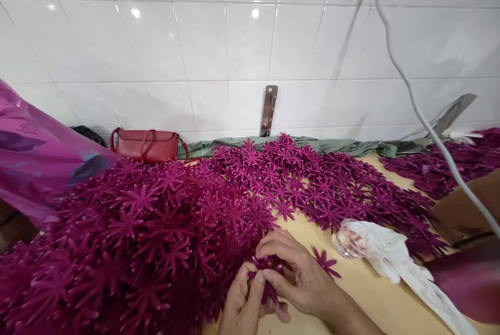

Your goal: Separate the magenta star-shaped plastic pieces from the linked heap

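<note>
A big heap of magenta fabric flower cutouts covers the left and middle of the wooden table. Low in the centre both my hands meet on one small bunch of magenta flower pieces. My left hand pinches the bunch from below with thumb and fingers closed. My right hand curls over it from the right, fingertips pressed on the petals. A single loose flower lies on the bare wood just right of my right hand.
A crumpled white plastic bag lies right of my hands. A red handbag sits against the tiled wall, a pink plastic bag at left. A grey cable hangs from a wall socket; more flowers lie far right beside cardboard.
</note>
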